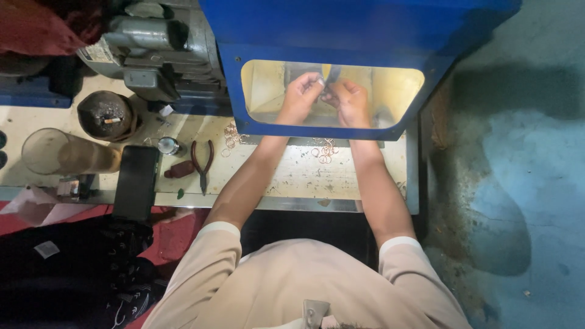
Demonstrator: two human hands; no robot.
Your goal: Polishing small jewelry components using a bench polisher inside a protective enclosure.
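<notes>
Both my hands reach through the lit opening of a blue machine hood (341, 36). My left hand (300, 96) and my right hand (350, 100) meet at the fingertips around a small thin piece (329, 78), pinched between them against a dark part inside the hood. The piece is too small to name; it may be a ring. Several small copper-coloured rings (325, 150) lie on the worn bench (292, 180) between my forearms, and more rings (231, 135) lie to the left.
Red-handled pliers (202, 163) and a black phone (135, 181) lie on the bench at left. A clear plastic cup (61, 152), a round dark ashtray-like pot (105, 116) and a grey motor (161, 45) stand further left. Concrete floor (518, 183) lies to the right.
</notes>
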